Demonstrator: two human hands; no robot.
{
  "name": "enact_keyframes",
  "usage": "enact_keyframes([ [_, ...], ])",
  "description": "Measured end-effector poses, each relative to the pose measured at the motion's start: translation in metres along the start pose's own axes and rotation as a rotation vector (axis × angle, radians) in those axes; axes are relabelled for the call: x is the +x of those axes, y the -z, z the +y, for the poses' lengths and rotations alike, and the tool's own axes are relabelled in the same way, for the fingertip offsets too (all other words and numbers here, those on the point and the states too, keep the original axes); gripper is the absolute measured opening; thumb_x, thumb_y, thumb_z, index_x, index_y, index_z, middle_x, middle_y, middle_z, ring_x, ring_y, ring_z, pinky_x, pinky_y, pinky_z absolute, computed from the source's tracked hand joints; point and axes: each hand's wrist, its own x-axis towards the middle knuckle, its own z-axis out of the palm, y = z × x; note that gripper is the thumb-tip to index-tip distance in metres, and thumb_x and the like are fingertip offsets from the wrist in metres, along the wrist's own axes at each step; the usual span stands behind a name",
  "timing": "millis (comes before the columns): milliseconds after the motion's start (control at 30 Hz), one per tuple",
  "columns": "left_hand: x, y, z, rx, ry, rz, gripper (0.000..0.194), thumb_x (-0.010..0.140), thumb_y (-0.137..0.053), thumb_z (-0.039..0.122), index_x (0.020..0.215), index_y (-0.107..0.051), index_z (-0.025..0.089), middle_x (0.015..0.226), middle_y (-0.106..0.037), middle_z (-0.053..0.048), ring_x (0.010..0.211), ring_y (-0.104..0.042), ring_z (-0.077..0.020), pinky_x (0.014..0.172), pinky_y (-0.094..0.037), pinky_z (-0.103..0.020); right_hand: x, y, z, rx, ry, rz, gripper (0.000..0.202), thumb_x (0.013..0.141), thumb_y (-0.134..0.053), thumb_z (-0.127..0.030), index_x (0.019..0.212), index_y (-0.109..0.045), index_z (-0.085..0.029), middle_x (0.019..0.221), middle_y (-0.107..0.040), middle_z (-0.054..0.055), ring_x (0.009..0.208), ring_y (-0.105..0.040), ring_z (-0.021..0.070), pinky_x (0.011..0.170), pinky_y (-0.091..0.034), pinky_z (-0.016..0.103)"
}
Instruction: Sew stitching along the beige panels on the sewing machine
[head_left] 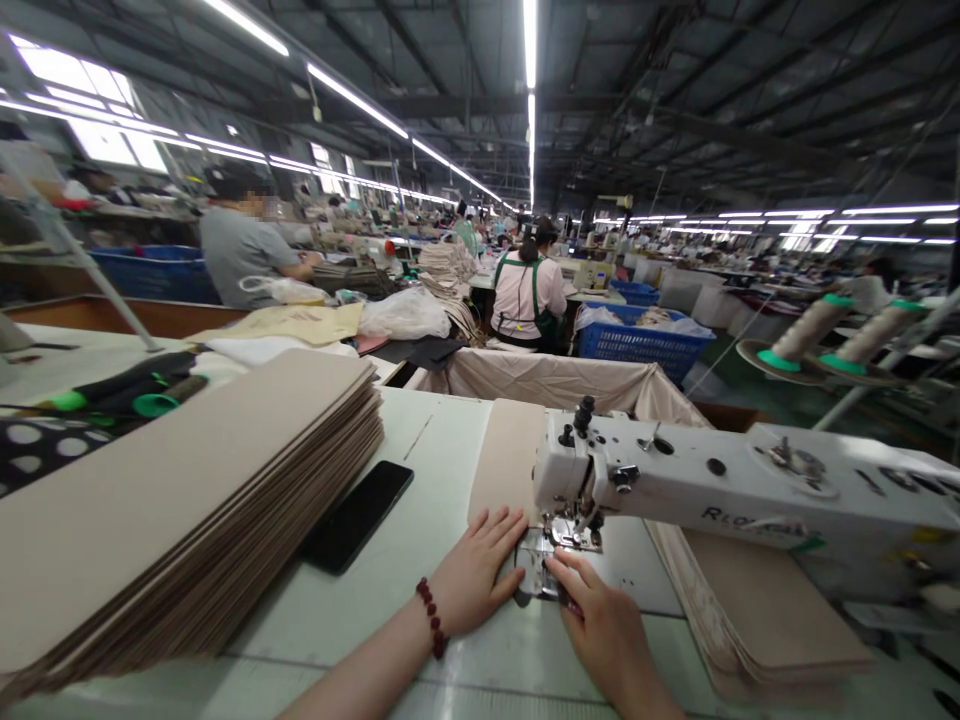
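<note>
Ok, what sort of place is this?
Most likely a sewing factory: there's a white metal sewing machine, a thick stack of flat beige panels, and two beige thread cones with green plastic ends.

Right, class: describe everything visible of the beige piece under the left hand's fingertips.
The beige piece is flat, thin and smooth, like fabric or leather, with a gently curved left edge. It lies on the pale table beside the sewing machine's head, partly hidden by it. The left hand rests fingertips on its near end.
</note>
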Motion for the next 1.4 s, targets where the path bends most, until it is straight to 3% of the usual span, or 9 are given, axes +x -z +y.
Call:
enact_keyframes([
  [167,-0.001,-0.001,0.001,0.024,0.016,0.049,0.069,0.093,-0.052,0.042,0.151,-0.021,0.021,0.154,-0.030,-0.008,0.142,-0.026,-0.0262,0.115,-0.022,-0.047,-0.001,0.007,-0.005,0.021,0.003,0.021,0.061,0.079,-0.045,-0.002,0.130,-0.053,-0.034,0.137,-0.054,-0.001,0.111,-0.061,0.0189,0.093,-0.049,0.033],
  [333,0.004,0.013,0.005,0.064,0.122,0.157,0.040,0.099,-0.041,0.036,0.134,-0.048,0.020,0.119,-0.066,-0.008,0.112,-0.060,-0.0221,0.111,-0.029,-0.045,-0.002,0.010,-0.007,0.077,0.006,0.039,0.061,0.078,-0.045,-0.002,0.130,-0.054,-0.032,0.136,-0.055,-0.001,0.115,-0.059,0.0186,0.097,-0.047,0.033],
  [467,-0.001,0.014,0.005,0.122,0.281,0.236,0.035,0.099,-0.033,0.027,0.124,-0.054,0.013,0.109,-0.067,-0.014,0.104,-0.062,-0.0270,0.099,-0.041,-0.047,-0.001,0.008,-0.006,0.099,0.002,0.058,0.058,0.079,-0.046,-0.004,0.129,-0.054,-0.031,0.133,-0.057,0.000,0.115,-0.058,0.0183,0.096,-0.047,0.032],
  [600,-0.043,-0.003,0.002,0.189,0.365,0.238,0.049,0.086,-0.040,0.012,0.134,-0.048,0.008,0.137,-0.050,-0.021,0.131,-0.042,-0.0370,0.105,-0.032,-0.058,-0.003,0.016,-0.007,0.160,-0.003,0.069,0.054,0.080,-0.047,-0.006,0.128,-0.055,-0.031,0.129,-0.060,0.000,0.115,-0.058,0.0191,0.096,-0.046,0.033],
  [733,-0.110,-0.017,0.003,0.214,0.352,0.147,0.062,0.078,-0.039,0.003,0.138,-0.048,0.015,0.145,-0.044,-0.015,0.135,-0.038,-0.0353,0.106,-0.036,-0.055,-0.022,0.031,-0.007,0.270,-0.045,0.083,0.039,0.086,-0.048,-0.017,0.121,-0.060,-0.031,0.118,-0.066,0.001,0.104,-0.063,0.0198,0.088,-0.050,0.031],
  [833,-0.133,-0.014,0.009,0.121,0.227,0.021,0.071,0.081,-0.037,0.001,0.148,-0.034,0.026,0.153,-0.032,-0.006,0.138,-0.034,-0.0298,0.109,-0.037,-0.050,-0.044,0.038,-0.006,0.366,-0.152,0.131,0.031,0.093,-0.044,-0.030,0.116,-0.064,-0.026,0.110,-0.069,0.006,0.100,-0.065,0.0222,0.085,-0.052,0.033],
  [1133,-0.059,0.013,0.068,-0.155,-0.021,-0.112,0.050,0.084,-0.046,0.004,0.126,-0.056,0.029,0.139,-0.051,-0.001,0.132,-0.041,-0.0240,0.112,-0.034,-0.046,-0.108,0.041,-0.013,0.653,-0.391,0.198,0.039,0.095,-0.044,-0.046,0.118,-0.065,-0.022,0.117,-0.068,0.009,0.112,-0.061,0.0225,0.099,-0.047,0.033],
  [1300,-0.068,-0.008,0.119,-0.234,-0.041,-0.143,0.059,0.078,-0.073,0.024,0.131,-0.050,0.033,0.128,-0.055,-0.004,0.114,-0.051,-0.0278,0.099,-0.045,-0.043,-0.149,0.027,-0.013,0.692,-0.463,0.218,0.037,0.093,-0.047,-0.048,0.110,-0.068,-0.023,0.114,-0.070,0.009,0.105,-0.065,0.0227,0.094,-0.050,0.029],
  [1400,-0.073,-0.025,0.135,-0.222,-0.015,-0.115,0.050,0.082,-0.070,0.020,0.127,-0.054,0.033,0.120,-0.058,-0.005,0.107,-0.054,-0.0275,0.093,-0.048,-0.043,-0.164,0.011,-0.013,0.700,-0.478,0.219,0.035,0.091,-0.050,-0.050,0.107,-0.067,-0.024,0.108,-0.071,0.008,0.101,-0.067,0.0228,0.089,-0.052,0.027],
])
